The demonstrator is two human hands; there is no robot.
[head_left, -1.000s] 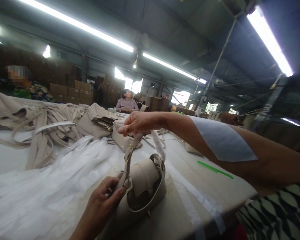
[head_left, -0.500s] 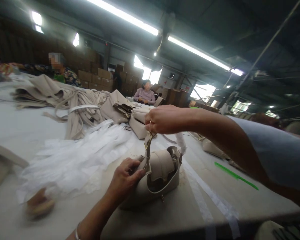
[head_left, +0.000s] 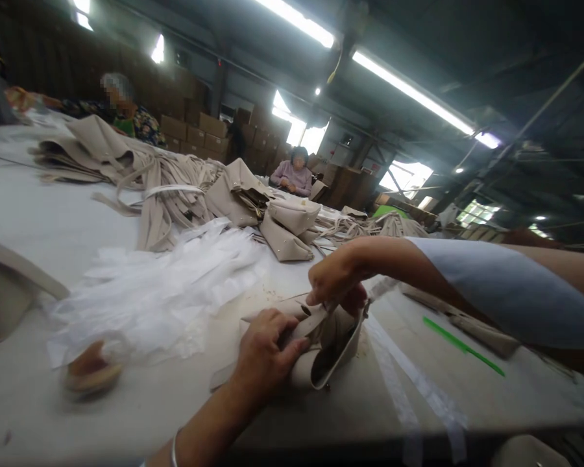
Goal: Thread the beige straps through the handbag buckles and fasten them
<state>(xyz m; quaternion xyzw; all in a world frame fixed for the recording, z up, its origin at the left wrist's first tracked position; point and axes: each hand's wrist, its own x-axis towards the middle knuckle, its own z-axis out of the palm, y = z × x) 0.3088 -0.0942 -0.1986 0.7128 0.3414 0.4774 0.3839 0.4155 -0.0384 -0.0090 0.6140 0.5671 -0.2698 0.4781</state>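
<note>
A beige handbag (head_left: pixel 305 373) lies on the white table in front of me, its mouth open and its body sagging. My left hand (head_left: pixel 271 344) is closed on the bag's left side, thumb and fingers around the base of a beige handle (head_left: pixel 316 319). Reaching over from the right, my right hand (head_left: pixel 338 275) is closed at the upper part of that handle, over the bag's opening. Some of its fingers are hidden behind the hand. A whitish wrapped handle (head_left: pixel 382 285) sticks out at the bag's far right.
Thin white sheets (head_left: pixel 175 292) are heaped on the left, near a blurred brown-tan object (head_left: pixel 92 371). More beige bags (head_left: pixel 289 227) and straps (head_left: pixel 156 207) lie behind. White strips (head_left: pixel 409 379) and a green plastic tool (head_left: pixel 462 345) are on the right. Two people sit across the table.
My right hand has come down from above the bag to its opening, bringing the handle lower. The bag has slumped. My left hand remains on its left side.
</note>
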